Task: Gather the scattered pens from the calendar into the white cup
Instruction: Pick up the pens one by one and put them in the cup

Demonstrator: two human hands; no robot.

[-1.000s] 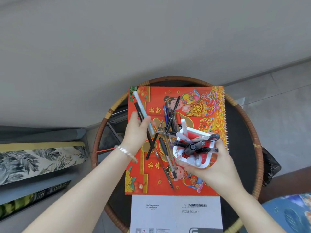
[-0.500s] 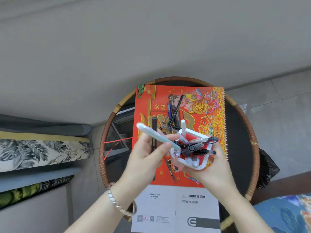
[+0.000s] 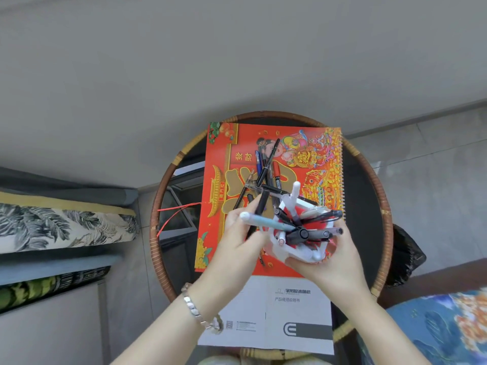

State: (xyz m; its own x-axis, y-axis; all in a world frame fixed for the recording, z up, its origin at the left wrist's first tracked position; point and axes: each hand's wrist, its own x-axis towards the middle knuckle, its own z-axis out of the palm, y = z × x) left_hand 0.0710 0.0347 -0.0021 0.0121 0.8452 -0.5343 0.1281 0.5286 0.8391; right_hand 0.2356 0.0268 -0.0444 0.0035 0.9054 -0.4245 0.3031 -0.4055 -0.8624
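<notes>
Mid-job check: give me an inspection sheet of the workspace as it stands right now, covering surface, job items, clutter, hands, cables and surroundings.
Surface: round dark table with a woven rim; red calendar lies on it.
Job's things: white cup, held above the calendar, crowded with pens; loose pens remain on the calendar.
Clutter: white booklet at the table's near edge, below the calendar.
Hands: left hand holds a light blue pen and a black pen, the blue one's tip at the cup mouth; right hand grips the cup.
Cables: no cables; red string hangs off the calendar's left edge.
Surroundings: leaf-print cushion left, blue patterned fabric lower right, black bag right.
</notes>
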